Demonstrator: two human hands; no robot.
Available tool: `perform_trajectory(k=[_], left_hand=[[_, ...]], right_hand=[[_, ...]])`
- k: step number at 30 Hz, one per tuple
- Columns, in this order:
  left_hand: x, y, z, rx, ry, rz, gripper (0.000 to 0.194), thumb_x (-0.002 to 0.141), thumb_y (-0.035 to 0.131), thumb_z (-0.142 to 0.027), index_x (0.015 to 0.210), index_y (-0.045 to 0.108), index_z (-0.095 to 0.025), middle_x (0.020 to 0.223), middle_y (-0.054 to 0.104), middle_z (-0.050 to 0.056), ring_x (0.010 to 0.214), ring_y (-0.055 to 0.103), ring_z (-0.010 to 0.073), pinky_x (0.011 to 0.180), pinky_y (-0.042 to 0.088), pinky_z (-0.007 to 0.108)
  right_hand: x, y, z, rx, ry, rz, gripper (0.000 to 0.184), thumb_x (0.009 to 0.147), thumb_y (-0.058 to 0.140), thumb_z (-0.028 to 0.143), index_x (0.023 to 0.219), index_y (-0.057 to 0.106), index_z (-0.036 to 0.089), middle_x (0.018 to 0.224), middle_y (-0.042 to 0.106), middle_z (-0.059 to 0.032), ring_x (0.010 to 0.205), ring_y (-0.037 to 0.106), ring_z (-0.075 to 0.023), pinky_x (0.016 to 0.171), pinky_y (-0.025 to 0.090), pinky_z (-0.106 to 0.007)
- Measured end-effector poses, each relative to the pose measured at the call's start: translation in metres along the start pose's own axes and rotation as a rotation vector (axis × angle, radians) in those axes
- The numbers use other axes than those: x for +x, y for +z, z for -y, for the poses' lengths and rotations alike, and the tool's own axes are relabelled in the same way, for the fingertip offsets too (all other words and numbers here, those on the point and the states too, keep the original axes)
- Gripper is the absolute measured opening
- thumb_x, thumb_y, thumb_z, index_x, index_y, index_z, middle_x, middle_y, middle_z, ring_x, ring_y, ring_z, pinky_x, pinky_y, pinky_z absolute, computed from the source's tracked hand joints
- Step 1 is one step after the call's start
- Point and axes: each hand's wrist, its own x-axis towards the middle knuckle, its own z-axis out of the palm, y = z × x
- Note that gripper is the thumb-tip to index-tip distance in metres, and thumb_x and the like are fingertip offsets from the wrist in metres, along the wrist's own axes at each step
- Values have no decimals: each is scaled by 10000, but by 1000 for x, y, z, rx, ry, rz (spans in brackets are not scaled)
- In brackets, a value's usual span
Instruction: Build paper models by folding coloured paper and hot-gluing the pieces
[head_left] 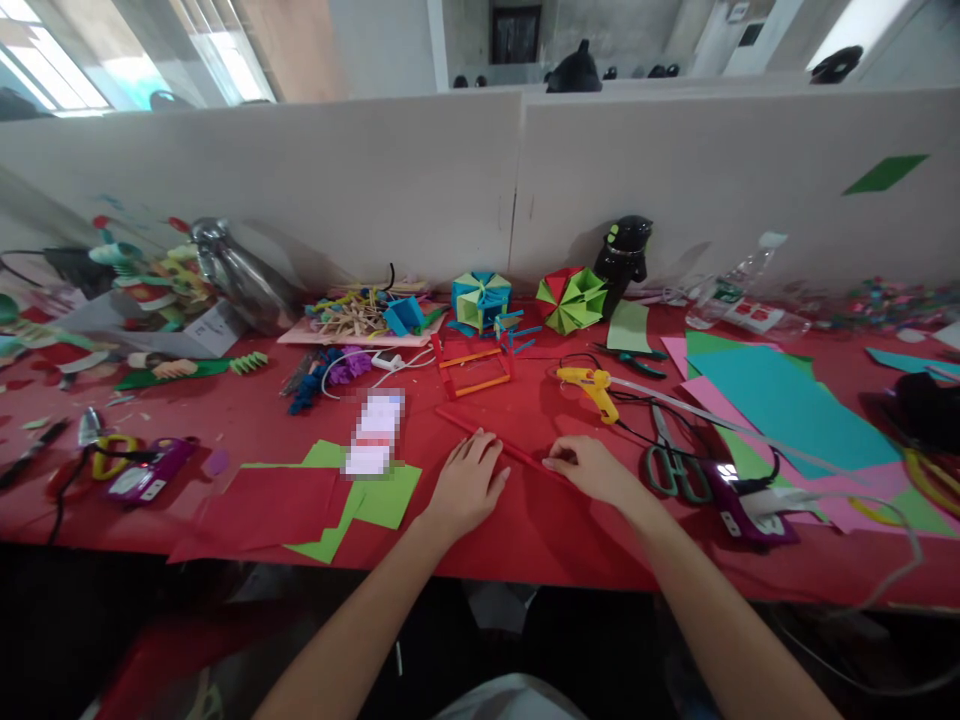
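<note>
A thin rolled strip of red paper (522,455) lies slantwise on the red tabletop before me. My left hand (466,482) rests palm down near its middle, fingers stretched out and touching the strip. Closer to its right end, my right hand (592,468) is closed, thumb and forefinger pinching the paper; the tip under that hand is hidden. Behind the strip sits a frame of red and orange paper sticks (474,370). A yellow glue gun (592,388) lies beyond my right hand, and green-handled scissors (673,470) lie to its right.
Left of my hands are a phone (377,435), red paper sheets (270,507) and green sheets (390,495). Folded paper ornaments (571,300) stand at the back by the partition (337,190). Coloured paper (780,400), a plastic bottle (739,280) and cords occupy the right.
</note>
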Motion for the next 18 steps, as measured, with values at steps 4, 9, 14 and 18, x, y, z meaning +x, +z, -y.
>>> perform_trajectory(k=[4, 9, 14, 18], left_hand=[[-4, -1, -1, 32, 29, 13, 435, 1011, 446, -370, 1419, 522, -238, 1473, 491, 109, 1414, 415, 312, 1170, 351, 499], [-8, 0, -3, 46, 39, 27, 475, 1014, 444, -405, 1472, 478, -280, 1506, 427, 126, 1458, 350, 332, 1191, 305, 536], [-12, 2, -4, 44, 36, 43, 518, 1010, 451, -441, 1506, 431, -293, 1521, 392, 144, 1481, 303, 355, 1197, 268, 577], [-17, 4, -5, 41, 39, 35, 527, 1010, 450, -439, 1509, 426, -271, 1542, 361, 152, 1490, 289, 346, 1212, 238, 574]], right_hand=[[1, 1, -4, 23, 1, -2, 142, 846, 610, 335, 781, 670, 224, 759, 700, -35, 673, 598, -188, 638, 415, -307], [3, 3, -4, 57, -11, 2, 149, 846, 615, 348, 782, 664, 223, 765, 693, -25, 680, 597, -181, 654, 432, -307], [-2, -7, -7, 78, 1, -25, 240, 833, 644, 441, 741, 651, 220, 724, 678, -28, 672, 608, -193, 649, 448, -317], [-10, -30, -29, -65, 200, -562, 437, 805, 620, 648, 777, 594, 213, 762, 657, -83, 688, 583, -231, 679, 454, -369]])
